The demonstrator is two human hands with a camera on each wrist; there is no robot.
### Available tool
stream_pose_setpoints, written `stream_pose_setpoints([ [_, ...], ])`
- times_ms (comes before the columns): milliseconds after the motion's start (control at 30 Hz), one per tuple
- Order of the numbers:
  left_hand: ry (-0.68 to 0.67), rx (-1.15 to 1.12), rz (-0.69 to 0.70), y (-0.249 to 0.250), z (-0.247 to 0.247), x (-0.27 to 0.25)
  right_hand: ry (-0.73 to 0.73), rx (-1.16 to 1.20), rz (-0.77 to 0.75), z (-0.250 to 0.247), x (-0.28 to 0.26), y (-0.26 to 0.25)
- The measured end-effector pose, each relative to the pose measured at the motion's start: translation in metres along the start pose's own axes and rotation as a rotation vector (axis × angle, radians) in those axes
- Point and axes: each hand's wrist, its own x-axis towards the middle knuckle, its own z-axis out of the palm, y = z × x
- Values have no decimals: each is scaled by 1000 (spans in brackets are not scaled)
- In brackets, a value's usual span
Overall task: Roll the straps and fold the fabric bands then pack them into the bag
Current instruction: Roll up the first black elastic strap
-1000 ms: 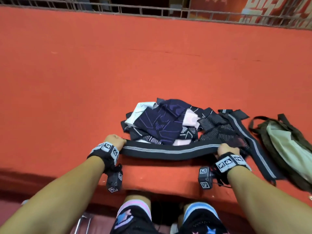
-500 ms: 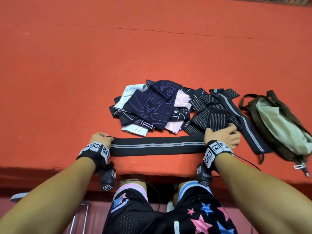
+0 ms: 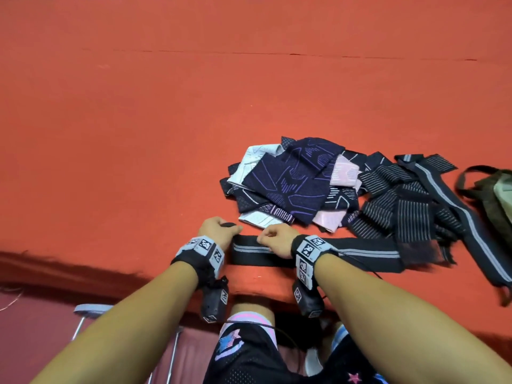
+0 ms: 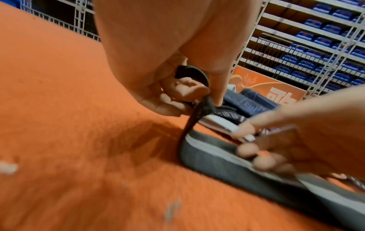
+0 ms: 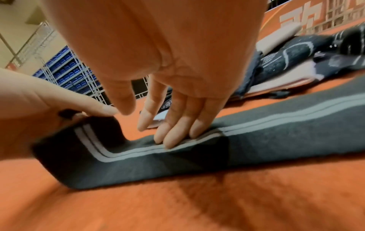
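Red felt table (image 3: 138,134) fills the head view, with two bare forearms reaching onto its near edge, each wearing a wrist band printed with square markers. Furthest left, the left hand (image 3: 217,230) is curled around the end of a dark strap (image 3: 346,254) with two pale grey stripes; the left wrist view shows its thumb and fingers (image 4: 189,92) pinching that end and lifting it off the felt. Just beside it, the right hand (image 3: 275,241) rests on the same strap, its fingers (image 5: 177,131) straight and close together, pressing the stripes flat against the table, so the strap bends upward between the two hands. Beyond the right hand the strap runs flat along the near edge of the table. Just beyond both hands, a loose pile of fabric bands (image 3: 291,184) lies on the felt: navy with purple lines, pale pink, light grey and dark patterned pieces overlapping. Right of that pile, and beyond the right forearm, sits a heap of black straps (image 3: 401,206) with thin white stripes, tangled together, one long grey-striped length trailing toward the table edge. At the far right edge an olive green bag (image 3: 496,200) with dark handles lies on the felt, only partly in view.
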Motion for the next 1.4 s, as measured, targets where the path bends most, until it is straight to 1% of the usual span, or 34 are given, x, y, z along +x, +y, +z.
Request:
stream_pose_setpoints([
  [67,-32,-56,-19,-6,14,-11,-6,22,60,7,3,-5],
  [133,-33,-152,-43,-8,26,-18,-29,59,95,7,2,-8],
  [300,-62,-256,-52,1,36,-22,-108,45,113,0,-1,-8],
  [333,-82,-261,-55,4,35,-23,-100,48,111,2,-1,-7],
  [400,-103,-271,-106,7,35,-25,-32,83,116,8,1,-3],
  [500,-127,-338,-178,1,35,-20,74,204,144,13,3,-1],
  [567,-168,-394,-175,-6,36,-16,73,329,166,11,6,-1],
  [600,-191,-404,-160,-7,37,-14,56,330,150,8,4,-2],
  [633,-211,-399,-145,-9,37,-14,43,285,129,7,3,1],
  [700,-200,-377,-86,-11,37,-16,41,117,80,4,0,7],
  [767,-128,-271,-21,-18,38,-15,67,-25,47,6,1,12],
  [833,-71,-195,-20,-25,37,-13,108,-117,48,11,2,12],
  [967,-153,-133,-36,-27,31,-12,208,-248,98,17,2,10],
  [1100,-185,-88,-38,-23,27,-14,280,-382,117,14,-3,9],
  [1167,-153,-59,-26,-22,27,-17,321,-468,68,13,-7,11],
  [1233,-114,-29,-8,-18,24,-24,311,-554,-13,14,-11,9],
  [1300,-89,-7,16,-14,21,-27,291,-589,-51,14,-13,8],
  [1400,-81,35,64,-7,15,-30,267,-541,-47,14,-16,6],
])
